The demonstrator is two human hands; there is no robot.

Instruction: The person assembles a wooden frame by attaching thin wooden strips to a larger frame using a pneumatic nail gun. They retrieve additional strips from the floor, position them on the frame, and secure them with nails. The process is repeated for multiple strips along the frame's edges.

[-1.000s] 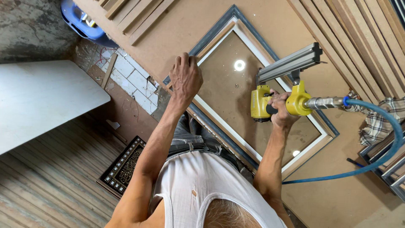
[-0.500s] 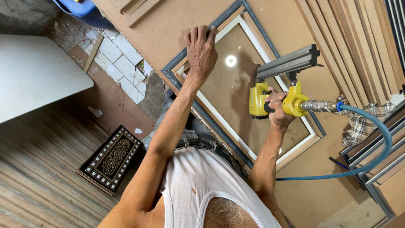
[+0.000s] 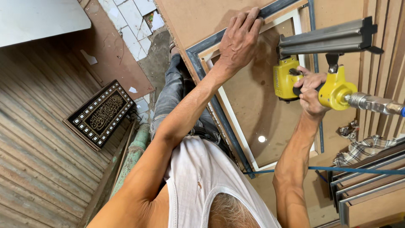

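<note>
A grey-blue picture frame with a white inner border and a glass pane lies on a brown workbench board. My left hand presses flat on the frame's near corner, fingers curled over its edge. My right hand grips the handle of a yellow pneumatic nail gun held over the glass, its long grey magazine pointing across the frame. A metal coupling joins the gun to a blue air hose.
A dark ornate framed panel leans by a corrugated metal wall. Grey frame mouldings are stacked at lower right beside a checked cloth. Wooden strips line the right edge. A tiled floor shows beyond the bench.
The view has moved closer and shifted. My left hand stays pressed on the frame corner while the nail gun in my right hand remains over the glass.
</note>
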